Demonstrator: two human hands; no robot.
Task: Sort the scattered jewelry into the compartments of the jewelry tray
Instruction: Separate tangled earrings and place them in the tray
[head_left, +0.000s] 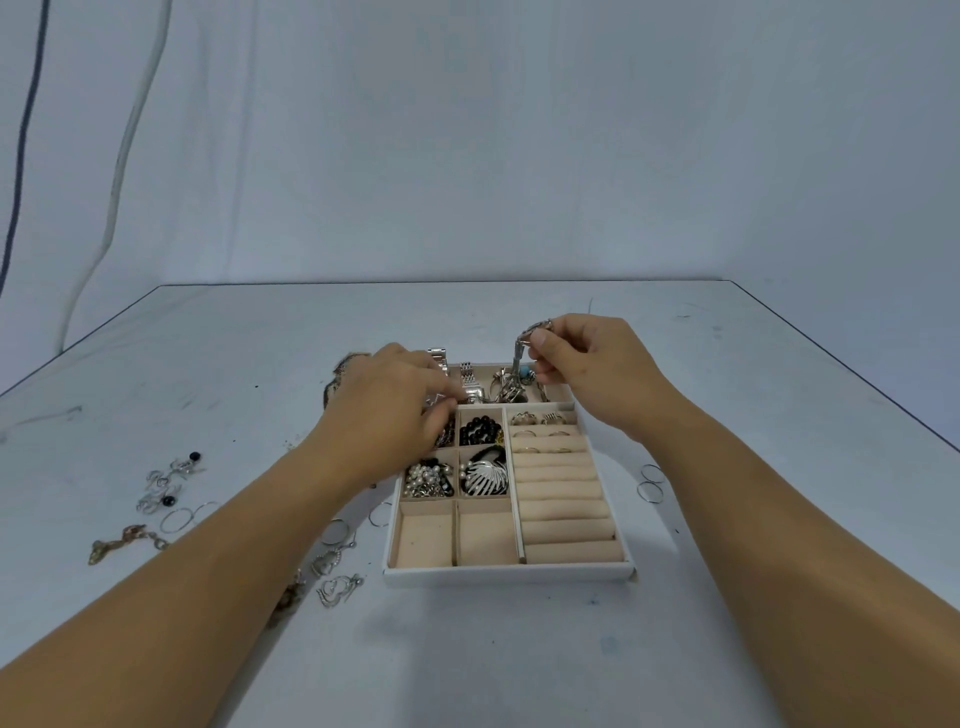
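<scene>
A pale grey table (519, 649) carries a white rectangular jewelry tray with beige velvet compartments (509, 574). The right hand (592, 364) pinches a silver metal link chain (518, 358), which dangles into the far compartment. The left hand (389, 405) curls over the tray's far-left corner, seemingly touching a silver watch (470, 387); I cannot tell whether it grips. Silver heart-shaped earrings (326, 565) lie on the table left of the tray.

Both arms reach forward. The left hand (387, 400) is palm down, fingers bent low. The right hand (587, 364) is raised, pinching a silver chain (518, 358)
</scene>
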